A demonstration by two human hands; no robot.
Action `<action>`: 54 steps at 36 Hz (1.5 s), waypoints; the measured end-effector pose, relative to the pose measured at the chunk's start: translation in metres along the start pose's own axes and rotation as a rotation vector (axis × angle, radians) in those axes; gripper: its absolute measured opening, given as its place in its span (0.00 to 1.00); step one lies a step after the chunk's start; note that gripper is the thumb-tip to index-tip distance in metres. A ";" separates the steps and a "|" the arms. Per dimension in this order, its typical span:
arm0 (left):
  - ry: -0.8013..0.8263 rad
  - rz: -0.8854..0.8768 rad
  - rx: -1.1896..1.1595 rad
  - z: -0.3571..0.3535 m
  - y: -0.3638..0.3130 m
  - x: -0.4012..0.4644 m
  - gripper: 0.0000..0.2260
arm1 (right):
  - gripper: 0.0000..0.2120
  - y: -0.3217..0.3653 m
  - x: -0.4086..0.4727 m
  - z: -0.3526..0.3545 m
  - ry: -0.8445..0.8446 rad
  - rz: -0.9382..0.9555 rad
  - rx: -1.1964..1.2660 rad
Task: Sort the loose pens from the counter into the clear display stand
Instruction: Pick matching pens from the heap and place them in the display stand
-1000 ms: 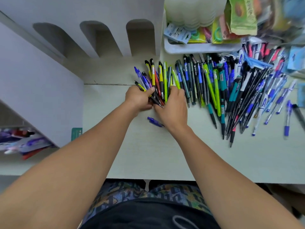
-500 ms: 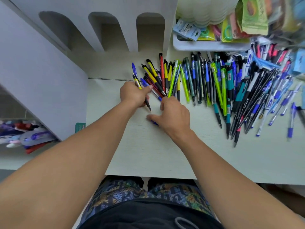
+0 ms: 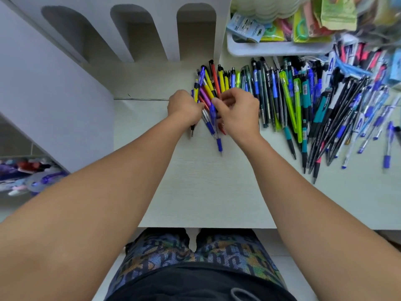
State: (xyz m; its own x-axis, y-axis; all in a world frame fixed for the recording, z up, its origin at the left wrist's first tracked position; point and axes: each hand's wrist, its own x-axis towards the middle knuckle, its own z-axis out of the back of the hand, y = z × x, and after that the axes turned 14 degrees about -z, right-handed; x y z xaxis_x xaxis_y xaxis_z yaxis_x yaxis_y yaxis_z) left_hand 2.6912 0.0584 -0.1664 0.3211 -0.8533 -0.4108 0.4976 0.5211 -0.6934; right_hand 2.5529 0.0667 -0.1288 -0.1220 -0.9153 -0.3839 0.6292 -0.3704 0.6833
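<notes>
My left hand (image 3: 184,107) grips a fanned bundle of pens (image 3: 208,83) in yellow, red, purple and blue at the far middle of the pale counter (image 3: 206,187). Right beside it, my right hand (image 3: 237,111) pinches a blue pen (image 3: 212,109) against the bundle. The tips of several held pens stick out below both hands. A large loose spread of pens (image 3: 314,105), green, teal, black and blue, lies to the right. No clear display stand can be made out in this view.
A white unit with three arched slots (image 3: 130,35) stands at the back left. A white tray of packaged goods (image 3: 277,46) sits at the back right. More stationery lies on a lower shelf (image 3: 26,177) at left. The counter's near edge runs above my knees.
My right hand picked the blue pen off the counter in front of me and brought it up to the bundle. My left hand kept its hold on the bundle.
</notes>
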 end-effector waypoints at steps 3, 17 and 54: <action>0.009 0.027 -0.106 0.000 0.009 0.000 0.13 | 0.10 0.004 0.002 0.003 0.058 -0.006 -0.148; -0.025 0.087 -0.383 -0.017 0.002 -0.038 0.11 | 0.14 -0.003 0.002 -0.010 0.071 -0.141 -0.293; 0.483 -0.101 -0.562 0.103 0.000 -0.114 0.10 | 0.10 0.077 -0.042 -0.003 0.335 -0.035 0.480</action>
State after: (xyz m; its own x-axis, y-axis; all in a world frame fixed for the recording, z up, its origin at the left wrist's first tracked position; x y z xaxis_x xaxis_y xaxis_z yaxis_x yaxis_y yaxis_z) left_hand 2.7371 0.1572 -0.0587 -0.1584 -0.8768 -0.4539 -0.0225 0.4628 -0.8862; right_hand 2.6091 0.0769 -0.0620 0.1624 -0.8304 -0.5330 0.2011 -0.5010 0.8418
